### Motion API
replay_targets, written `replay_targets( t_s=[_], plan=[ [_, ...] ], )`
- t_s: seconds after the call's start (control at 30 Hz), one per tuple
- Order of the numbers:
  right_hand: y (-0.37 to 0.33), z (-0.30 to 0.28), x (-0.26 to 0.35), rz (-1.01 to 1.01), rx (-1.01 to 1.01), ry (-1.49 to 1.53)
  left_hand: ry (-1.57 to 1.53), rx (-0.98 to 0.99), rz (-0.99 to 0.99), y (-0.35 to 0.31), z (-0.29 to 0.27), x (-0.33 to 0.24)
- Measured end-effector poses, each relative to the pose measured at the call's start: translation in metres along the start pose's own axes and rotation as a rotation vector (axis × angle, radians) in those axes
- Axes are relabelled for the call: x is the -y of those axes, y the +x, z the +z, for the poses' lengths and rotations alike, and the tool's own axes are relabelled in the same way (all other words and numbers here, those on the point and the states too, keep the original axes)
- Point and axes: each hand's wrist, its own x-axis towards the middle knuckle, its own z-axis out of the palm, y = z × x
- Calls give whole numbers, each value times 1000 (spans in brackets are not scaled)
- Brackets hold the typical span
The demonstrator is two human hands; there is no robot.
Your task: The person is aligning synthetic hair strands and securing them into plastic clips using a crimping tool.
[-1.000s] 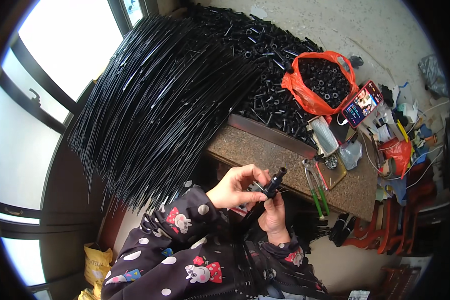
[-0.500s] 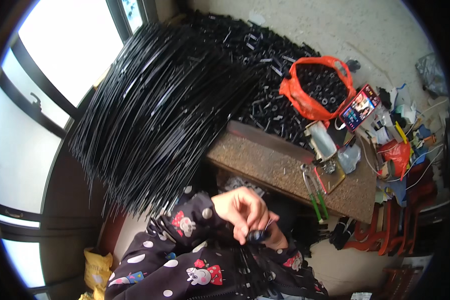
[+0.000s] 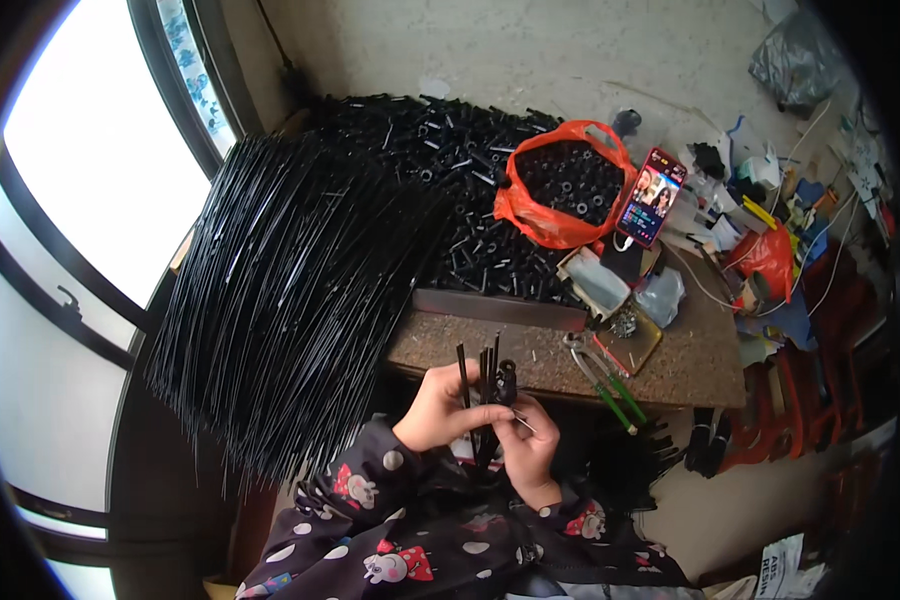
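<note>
My left hand (image 3: 434,408) is closed around a few thin black rods (image 3: 486,372) that stand up past its fingers. Its thumb stretches across to the right, meeting the fingertips of my right hand (image 3: 532,447). A small black plastic fitting (image 3: 508,377) with a round hole sits just above the meeting fingertips; which hand bears it I cannot tell. My right hand pinches a thin, shiny pin-like piece (image 3: 523,421). The lower ends of the rods run down between my hands, partly hidden by fingers.
A large heap of long black rods (image 3: 290,300) covers the left. Behind the bench (image 3: 450,345) lie many small black tubes (image 3: 440,150). An orange bag (image 3: 555,235) holds black rings. A phone (image 3: 653,198), a plastic tub (image 3: 595,283) and green-handled pliers (image 3: 605,385) are on the right.
My view has shifted. Both hands are now higher and nearer the bench edge. The rods now stand upright above my left hand, and the black fitting shows more plainly.
</note>
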Motion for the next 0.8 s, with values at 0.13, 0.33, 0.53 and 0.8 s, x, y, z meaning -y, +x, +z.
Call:
replay_targets(
  t_s=[0.13, 0.33, 0.53, 0.8],
  plan=[
    [13, -13, 14, 241, 266, 178, -245, 93, -93, -3, -14, 0],
    [20, -22, -4, 387, 542, 483, -522, 421, -135, -9, -26, 23],
    [25, -10, -5, 429, 241, 427, 210, 144, 178, -3, -6, 16],
    [18, 1, 13, -45, 12, -193, 110, 63, 8, -12, 8, 23]
  ],
)
